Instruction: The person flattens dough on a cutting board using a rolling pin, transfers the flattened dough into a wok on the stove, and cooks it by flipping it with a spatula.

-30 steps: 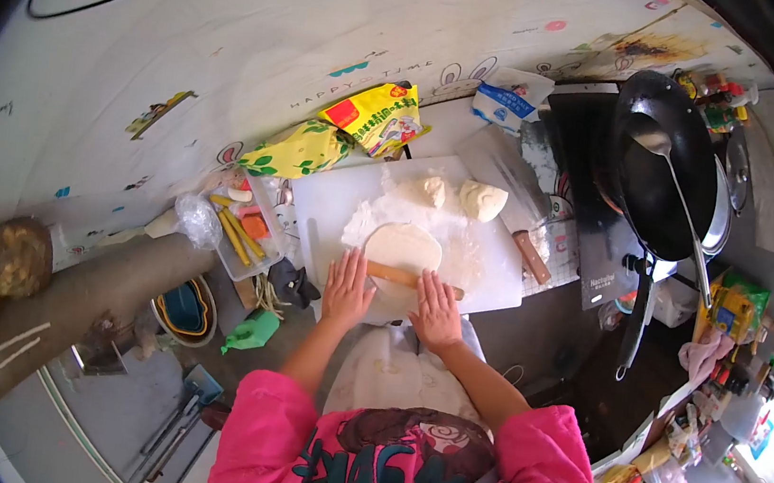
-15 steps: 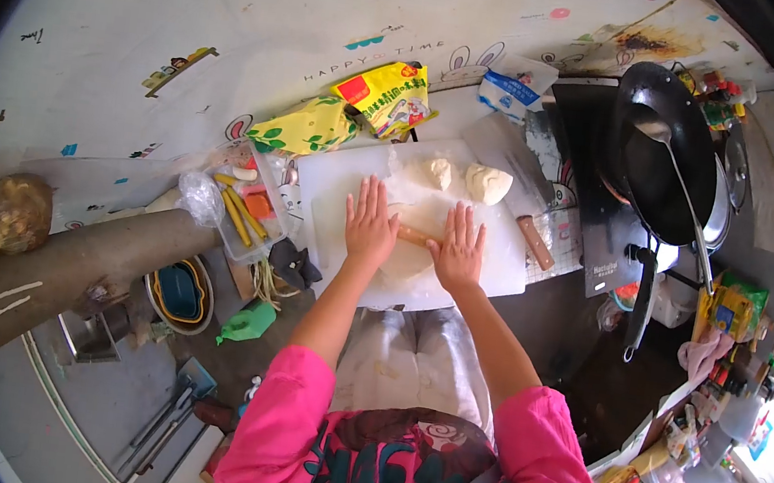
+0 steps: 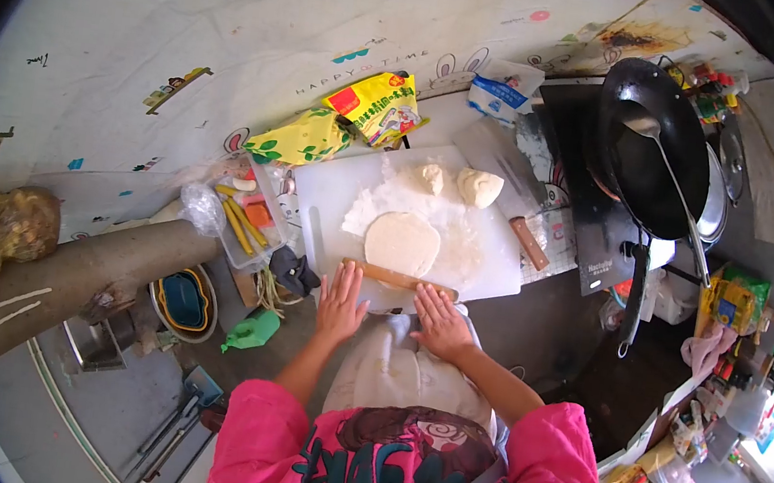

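Observation:
A wooden rolling pin (image 3: 391,276) lies across the near edge of a flat round of dough (image 3: 403,243) on the white cutting board (image 3: 323,234). My left hand (image 3: 340,305) rests on the pin's left end with its fingers spread. On the right end, my right hand (image 3: 443,324) lies flat, its fingers stretched out. Loose flour surrounds the dough. Two dough lumps, a small one (image 3: 430,179) and a larger one (image 3: 479,188), sit toward the board's far side.
A cleaver (image 3: 528,242) lies over the board's right edge. Further right, a black wok (image 3: 655,138) holds a ladle. Yellow packages (image 3: 378,109) stand behind the board. A plastic tray (image 3: 244,225) with yellow sticks is at the left.
Both hands went forward over the dough with the pin, then came back toward my body. The pin now lies nearer the board's front edge, and more of the dough round shows.

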Available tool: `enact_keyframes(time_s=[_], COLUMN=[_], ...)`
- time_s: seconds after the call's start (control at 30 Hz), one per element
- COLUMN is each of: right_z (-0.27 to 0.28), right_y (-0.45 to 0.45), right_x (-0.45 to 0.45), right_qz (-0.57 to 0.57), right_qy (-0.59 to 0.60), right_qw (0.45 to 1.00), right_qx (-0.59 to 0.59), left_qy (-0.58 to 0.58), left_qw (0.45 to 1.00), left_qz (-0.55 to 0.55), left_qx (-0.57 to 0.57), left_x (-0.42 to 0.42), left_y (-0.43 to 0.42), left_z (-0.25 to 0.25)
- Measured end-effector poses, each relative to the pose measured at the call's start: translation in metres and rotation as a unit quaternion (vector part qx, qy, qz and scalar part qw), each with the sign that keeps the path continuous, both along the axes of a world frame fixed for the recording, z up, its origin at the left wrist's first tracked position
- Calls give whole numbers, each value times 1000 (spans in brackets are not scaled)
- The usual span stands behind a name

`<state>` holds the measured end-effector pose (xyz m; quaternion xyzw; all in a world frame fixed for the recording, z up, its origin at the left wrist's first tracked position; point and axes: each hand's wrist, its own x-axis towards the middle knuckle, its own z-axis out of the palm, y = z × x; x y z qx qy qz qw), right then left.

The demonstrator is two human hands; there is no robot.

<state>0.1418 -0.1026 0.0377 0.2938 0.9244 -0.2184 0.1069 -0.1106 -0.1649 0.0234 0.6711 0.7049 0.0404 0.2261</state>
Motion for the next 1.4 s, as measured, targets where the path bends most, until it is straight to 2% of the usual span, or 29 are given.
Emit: enact_keyframes(time_s=[0.07, 0.27, 0.37, 0.4, 0.5, 0.53, 0.63, 0.73, 0.83, 0.93, 1.03, 1.13, 1.23, 1.33, 1.4], right_z=[1, -14, -15, -17, -27, -20, -18, -18, -15, -4, 1, 1, 3, 2, 3], right_y=[20, 82, 93, 90, 75, 70, 59, 48, 38, 30, 26, 28, 30, 35, 38], right_x=[-7, -30, -33, -32, -25, -26, -25, -17, -7, -1, -1, -3, -6, -6, -7], right_qz=[-1, -130, -189, -170, -96, -137, -177, -165, -132, -105, -96, -98, -109, -106, -97], right_qy=[-47, -58, -9, 29, 34, 76, 76, 65, 76, 105, 115, 139, 146, 136, 124], right_qw=[999, 981, 977, 977, 987, 979, 975, 981, 988, 989, 989, 985, 983, 985, 987], right_qx=[7, 132, 103, 128, 124, 131, 110, 73, 39, 21, 16, 23, 10, 10, 15], left_qy=[14, 61, 52, 50, 33, 25, -42, -40, -19, -19, -58, -172, -36, -57, -135], left_qw=[1000, 993, 994, 995, 998, 999, 996, 995, 997, 999, 996, 980, 998, 980, 985], left_qz=[15, 65, 71, 61, 30, 20, 32, 68, 75, 40, -41, 46, -42, -159, -104], left_qx=[11, 77, 67, 64, 38, 26, 68, 57, -10, 2, 46, -94, -13, 108, 13], left_x=[4, 16, 18, 16, 11, 9, 5, 14, 19, 11, 0, 5, 5, -1, 8], left_y=[20, 109, 123, 122, 111, 110, 116, 141, 161, 167, 164, 161, 157, 158, 162], left_z=[1, -13, -18, -19, -14, -10, -8, 0, -9, -15, -14, -6, -1, -13, -9])
